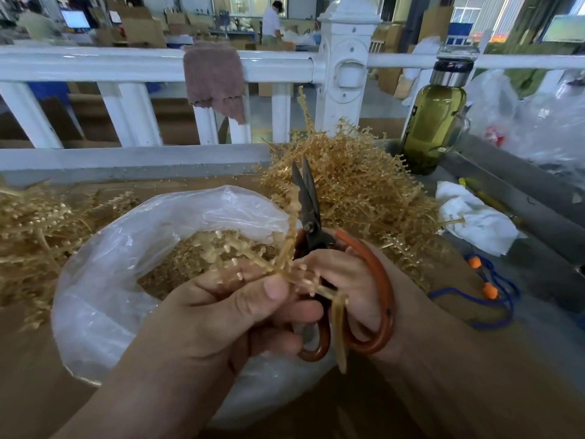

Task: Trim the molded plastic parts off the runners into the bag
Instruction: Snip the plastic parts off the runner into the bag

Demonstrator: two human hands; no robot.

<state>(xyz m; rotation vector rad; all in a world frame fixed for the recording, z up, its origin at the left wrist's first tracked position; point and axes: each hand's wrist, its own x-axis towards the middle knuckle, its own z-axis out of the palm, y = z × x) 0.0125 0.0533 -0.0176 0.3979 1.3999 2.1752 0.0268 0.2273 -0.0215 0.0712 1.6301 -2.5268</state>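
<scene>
Two hands crowded mid-frame: left hand (pixel 228 308) pinches runner (pixel 288 236), right hand (pixel 351 280) grips scissors (pixel 307 198), blades seemingly closed; slip could nick left hand

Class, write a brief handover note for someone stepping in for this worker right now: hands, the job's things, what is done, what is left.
Left hand pinches a runner, parts still on it, over the bag.
Right hand grips the orange-handled scissors, blades nearly closed and pointing away, beside the runner.
The bag is open under both hands.
Done: loose trimmed parts lie in the bag.
Left: trim this runner, then the right runner pile and the left runner pile. I cannot tell whether either is already trimmed.
</scene>
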